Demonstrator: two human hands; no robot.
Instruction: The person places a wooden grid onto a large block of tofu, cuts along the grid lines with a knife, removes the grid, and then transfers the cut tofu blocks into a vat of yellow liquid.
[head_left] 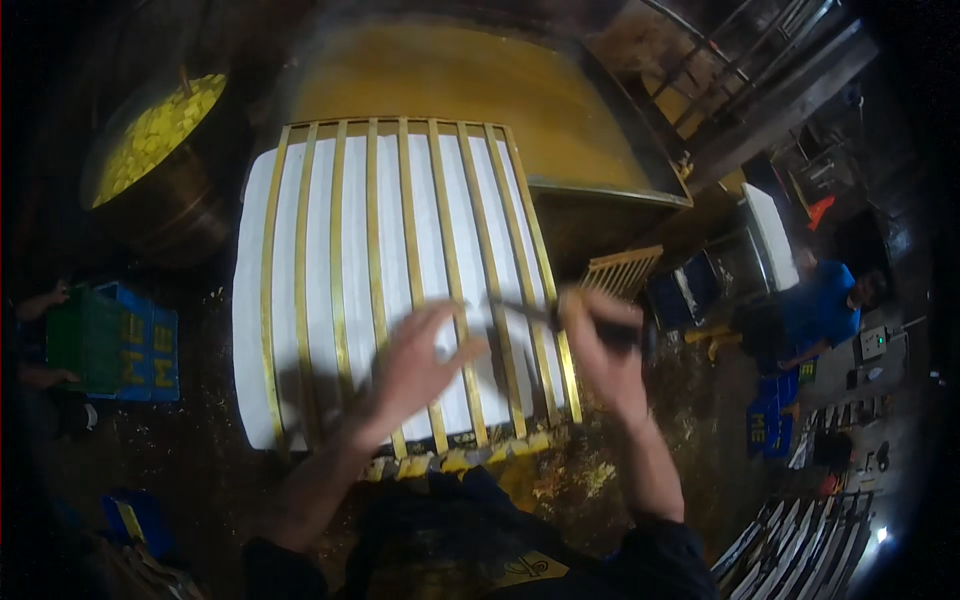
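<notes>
A white slab (260,250) lies under a wide grille of parallel brass-coloured slats (341,340). My right hand (605,355) is wrapped round a knife (530,310) at the grille's right side, its blade pointing left across the slats. My left hand (410,370) is over the middle-lower part of the slats, thumb apart from the curved fingers, with nothing visible in it; whether it touches a slat or the slab I cannot tell.
Behind is a vat (450,75) of yellowish liquid. A pot of yellow cubes (155,140) stands upper left. Crates (140,340) and a co-worker's hands (55,300) are at left; a person in blue (820,310) and a small slatted rack (620,268) are at right.
</notes>
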